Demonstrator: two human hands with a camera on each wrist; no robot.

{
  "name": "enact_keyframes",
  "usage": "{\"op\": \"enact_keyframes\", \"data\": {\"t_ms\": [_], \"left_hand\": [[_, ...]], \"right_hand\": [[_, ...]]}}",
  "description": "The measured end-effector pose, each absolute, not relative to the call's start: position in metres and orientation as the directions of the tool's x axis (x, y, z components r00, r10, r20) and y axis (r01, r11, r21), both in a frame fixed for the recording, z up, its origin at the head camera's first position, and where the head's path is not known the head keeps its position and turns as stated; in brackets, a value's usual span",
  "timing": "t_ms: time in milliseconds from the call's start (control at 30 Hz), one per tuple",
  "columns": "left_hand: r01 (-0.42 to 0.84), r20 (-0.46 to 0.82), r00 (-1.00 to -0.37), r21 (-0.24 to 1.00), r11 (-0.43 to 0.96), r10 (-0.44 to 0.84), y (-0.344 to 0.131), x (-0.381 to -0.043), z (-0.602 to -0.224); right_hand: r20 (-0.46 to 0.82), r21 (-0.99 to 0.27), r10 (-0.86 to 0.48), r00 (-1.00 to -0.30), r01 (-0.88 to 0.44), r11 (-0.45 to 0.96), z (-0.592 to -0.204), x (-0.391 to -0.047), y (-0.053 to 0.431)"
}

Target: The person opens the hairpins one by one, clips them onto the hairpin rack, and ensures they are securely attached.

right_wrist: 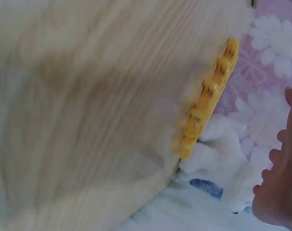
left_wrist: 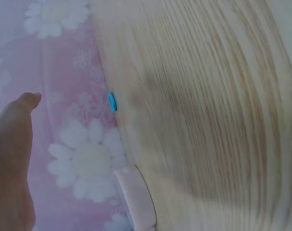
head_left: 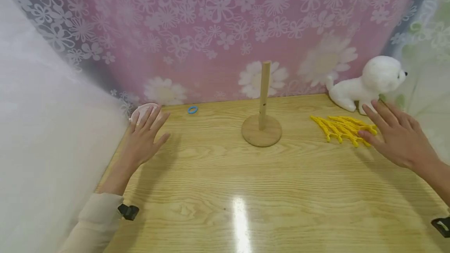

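My left hand (head_left: 142, 141) is held above the table's left side with its fingers spread, nothing in it. Just beyond its fingertips is a pale pink dish (head_left: 145, 109), partly covered by them in the head view. A small blue ring (head_left: 192, 110) lies right of the dish; both appear in the left wrist view. Over on the right, my right hand (head_left: 400, 138) hovers with spread fingers, also holding nothing. Its thumb overlaps several yellow branch-shaped plastic pieces (head_left: 339, 128) in the head view. Between the hands a wooden post (head_left: 264, 93) stands upright on a round base (head_left: 261, 138).
Behind the right hand stands a white plush dog (head_left: 369, 83) at the table's back right. A pink flowered cloth (head_left: 211, 42) rises along the back edge. White fabric (head_left: 45, 128) borders the wood-grain table (head_left: 211, 175) on the left.
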State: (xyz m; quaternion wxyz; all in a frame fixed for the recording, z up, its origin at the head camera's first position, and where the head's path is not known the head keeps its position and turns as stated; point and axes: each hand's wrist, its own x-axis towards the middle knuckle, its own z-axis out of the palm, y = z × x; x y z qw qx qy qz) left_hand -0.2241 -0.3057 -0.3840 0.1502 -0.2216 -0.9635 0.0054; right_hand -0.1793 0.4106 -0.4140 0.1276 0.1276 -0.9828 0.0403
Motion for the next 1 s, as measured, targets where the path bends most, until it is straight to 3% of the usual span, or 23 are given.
{"op": "enact_keyframes", "data": {"t_ms": [233, 400, 533, 767, 1000], "left_hand": [[0.429, 0.237, -0.892, 0.171, 0.887, 0.385, -0.283, -0.237, -0.401], [0.422, 0.197, -0.906, 0.359, 0.832, 0.375, -0.262, -0.249, -0.414], [0.368, 0.108, -0.925, 0.496, 0.787, 0.364, -0.241, -0.256, -0.421], [0.326, 0.021, -0.917, 0.611, 0.721, 0.398, -0.198, -0.269, -0.437], [0.337, 0.008, -0.895, 0.666, 0.666, 0.446, -0.16, -0.276, -0.451]], "right_hand": [[0.244, -0.436, -0.21, -0.947, -0.3, 0.848, -0.429, -0.168, 0.399], [0.116, -0.658, -0.146, -0.982, -0.187, 0.729, -0.43, -0.163, 0.389], [0.048, -0.709, -0.066, -0.997, -0.081, 0.7, -0.432, -0.158, 0.382], [0.047, -0.809, 0.034, -0.998, -0.018, 0.588, -0.439, -0.158, 0.367], [-0.02, -0.868, 0.016, -1.0, 0.026, 0.497, -0.439, -0.168, 0.352]]}}
